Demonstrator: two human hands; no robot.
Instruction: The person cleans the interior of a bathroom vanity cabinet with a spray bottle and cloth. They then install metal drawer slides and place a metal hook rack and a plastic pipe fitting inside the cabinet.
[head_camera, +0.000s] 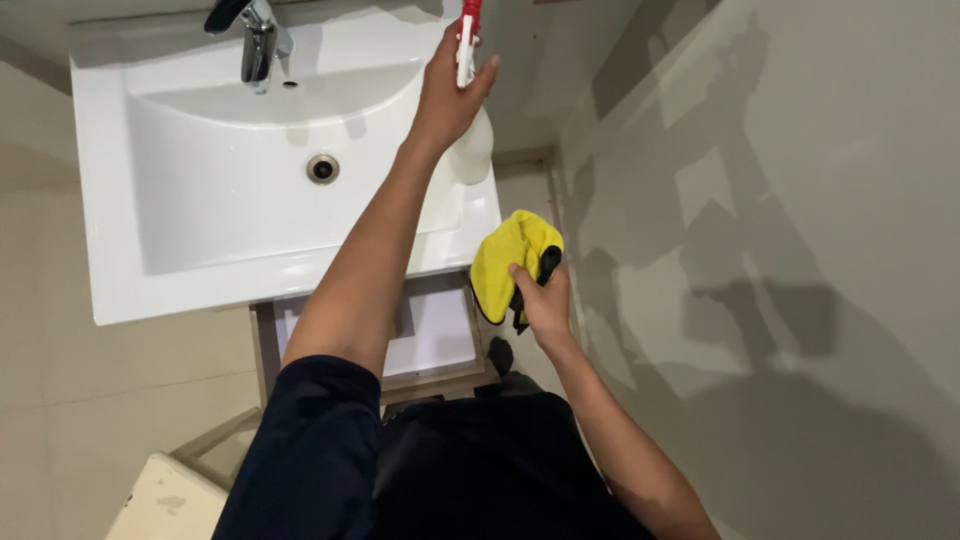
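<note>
Dark sleeve (310, 450) and dark clothing fill the bottom of the view, nearest the camera, and both bare forearms reach out from there. Beyond the sleeve, the left hand (447, 95) is clenched around the neck of a white spray bottle (472, 140) with a red and white trigger head (467, 40); the bottle's body hangs below the palm, over the right edge of the white basin (200, 200). Left of that grip sit the round drain (322, 168) and, further up, the chrome tap (257, 40). The right hand (545, 300) is closed on a yellow cloth (510, 260), which bunches above the fingers together with something black (548, 265) that I cannot identify. This hand hangs off the basin's front right corner, near the grey wall (780, 200).

A likely risk: the bottle is held high by its neck alone, so a slipping grip could drop it onto the basin rim or past it to the floor. The cloth is pinched only at one end, and its loose folds might slide free.
</note>
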